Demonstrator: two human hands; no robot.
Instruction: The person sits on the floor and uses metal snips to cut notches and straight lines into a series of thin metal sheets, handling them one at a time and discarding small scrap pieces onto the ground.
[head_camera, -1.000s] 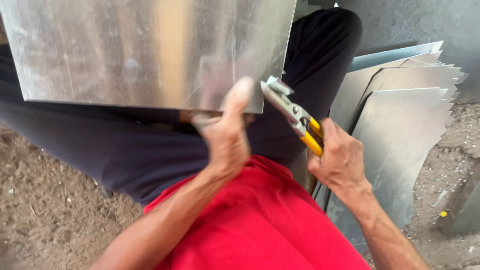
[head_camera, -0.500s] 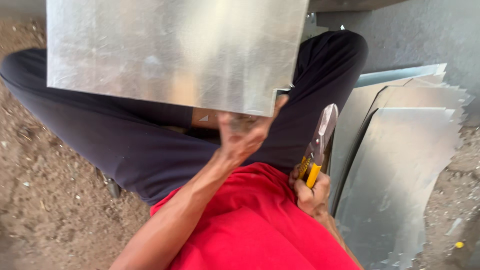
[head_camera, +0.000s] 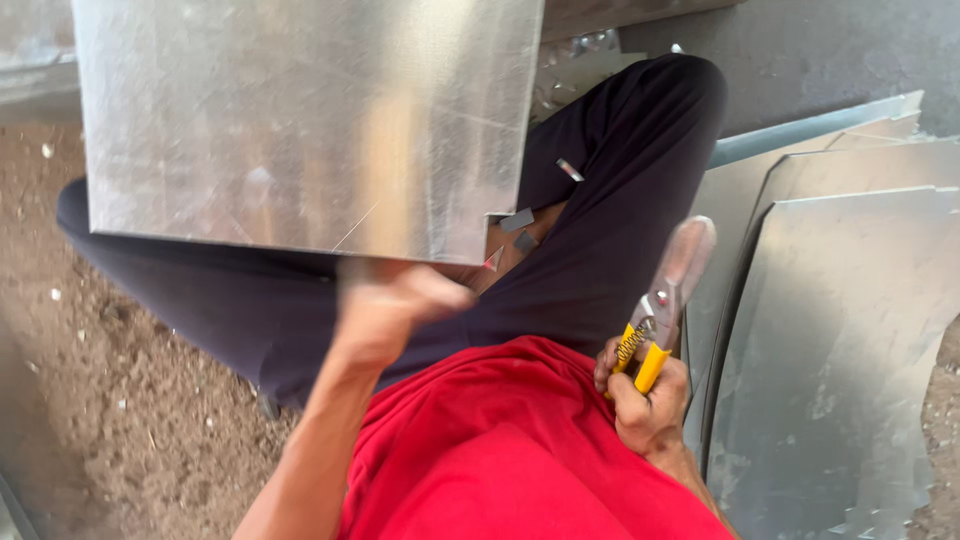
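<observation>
Left hand blurred at metal sheet bottom edge, grip unclear; right hand right of sheet, wrapped around yellow-handled snips, blades up.

A flat, square sheet of shiny galvanised metal is held up over the seated person's dark-trousered lap, its lower edge at the blurred left hand. Tin snips with yellow handles point upward, blades together, clasped in the right hand.
</observation>
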